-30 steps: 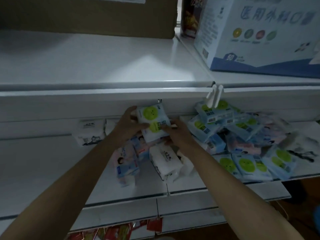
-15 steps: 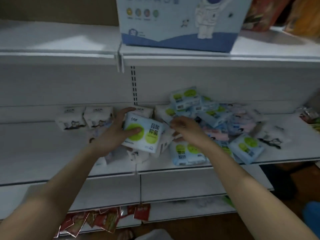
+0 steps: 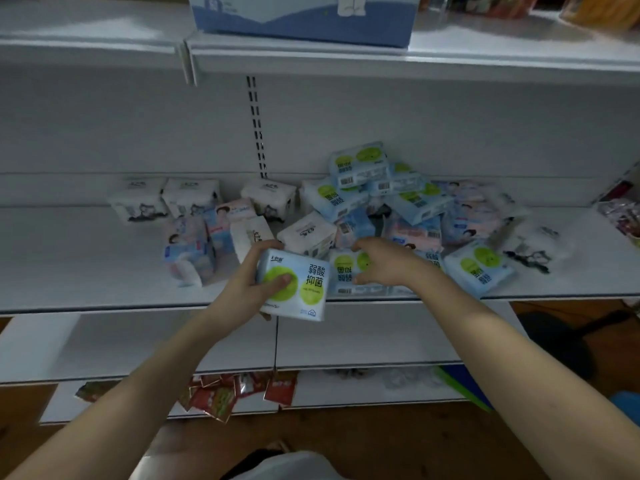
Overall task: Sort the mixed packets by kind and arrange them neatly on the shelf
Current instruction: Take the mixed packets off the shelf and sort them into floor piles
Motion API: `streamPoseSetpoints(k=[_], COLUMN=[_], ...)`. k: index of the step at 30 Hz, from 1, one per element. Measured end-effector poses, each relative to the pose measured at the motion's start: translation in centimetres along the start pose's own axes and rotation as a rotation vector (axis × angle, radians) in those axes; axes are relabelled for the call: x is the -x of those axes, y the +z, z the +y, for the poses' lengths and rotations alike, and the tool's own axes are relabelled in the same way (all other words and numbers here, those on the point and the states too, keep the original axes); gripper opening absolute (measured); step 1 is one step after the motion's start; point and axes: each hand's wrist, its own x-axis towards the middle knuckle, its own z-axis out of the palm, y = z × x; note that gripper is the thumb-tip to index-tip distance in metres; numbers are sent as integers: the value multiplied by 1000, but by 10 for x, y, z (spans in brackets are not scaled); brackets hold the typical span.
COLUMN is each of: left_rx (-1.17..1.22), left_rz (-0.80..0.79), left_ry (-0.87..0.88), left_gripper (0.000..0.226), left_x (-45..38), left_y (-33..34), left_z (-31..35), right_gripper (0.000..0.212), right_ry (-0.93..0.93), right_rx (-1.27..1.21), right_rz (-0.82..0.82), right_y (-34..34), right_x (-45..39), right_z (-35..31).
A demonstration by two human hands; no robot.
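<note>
My left hand [image 3: 254, 282] grips a light-blue packet with green circles [image 3: 301, 289], held just in front of the shelf's front edge. My right hand [image 3: 386, 261] hovers with fingers spread over another green-circle packet [image 3: 346, 271] lying at the shelf front; whether it touches is unclear. A mixed heap of packets [image 3: 408, 202] covers the middle shelf [image 3: 86, 265]: blue ones with green circles, pink and blue ones with a child's picture [image 3: 188, 244], and white ones. Three white packets [image 3: 192, 197] stand along the back wall at the left.
A blue and white carton [image 3: 301, 19] stands on the upper shelf above the heap. Red sachets [image 3: 221, 396] lie on the lowest shelf. More goods [image 3: 621, 216] sit at the far right end of the middle shelf. The floor below is brown.
The view swung right and back. My left hand drew the green-circle packet down and toward me, off the heap. My right hand let go of it and reached right over another packet.
</note>
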Motion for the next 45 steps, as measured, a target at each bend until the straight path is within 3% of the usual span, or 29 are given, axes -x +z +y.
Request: streamPoseSetpoints(k=[8,14,21,23,27,29,32,35,40,45], left_rx=[183,240,243,253,230,220,217,213,196,163], left_rz=[27,65,169,250,438,510,629,804,974,1204], left_ry=[-28,-21,-1,0,-23,-11,-18,-40,-40,-65], left_gripper=[39,40,41,40,41,39,36,37,47,56], left_x=[-12,-12,3,12,44,63,96,135,201,275], left_y=[5,10,17,21,38,48,62,75,83,72], left_z=[-26,-39,-21,-15,-10,-8,-7,-8,-10,-20], right_gripper=[98,111,94,93,103,88,47,34,37,39], right_ry=[-4,-15,-119,-186,-266,-292,-249,-129,-30,-171], right_rx=[183,322,280,177,-276,-484,-818,-1113,-1287,-1160], right_rz=[-105,-76,10,58,-3,-12,-88,-205,-283,-323], right_y=[8,27,30,28,14,11,10,15,53,105], right_x=[-21,-41,-38,-32,-15,-7,4,19,46,88], right_z=[-8,-7,1,8,16,14,3,-21,-88,-165])
